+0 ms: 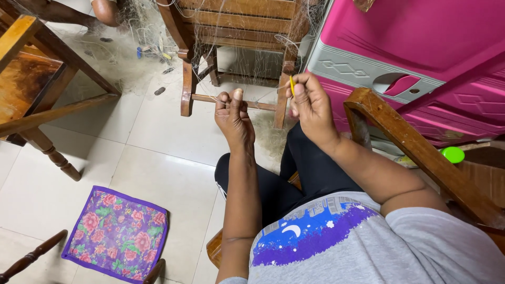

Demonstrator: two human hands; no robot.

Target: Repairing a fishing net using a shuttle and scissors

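1. The net [247, 63] is fine, pale, near-transparent mesh, draped over a slatted wooden chair [236, 31] and trailing onto the glossy tiled floor [158, 158].
2. A thin yellow needle [291, 84] is straight and smooth.
3. The left hand [234, 118] has its fingers [238, 97] curled almost closed, thumb against forefinger, pinching a net strand too thin to see clearly.
4. The right hand [310, 105] has its fingers [299, 90] pressed shut on the needle, whose tip sticks up just above them.
5. The net hangs just beyond both hands, strands running to the fingertips.
6. A flat floral cloth [118, 234] lies on the floor, well apart.
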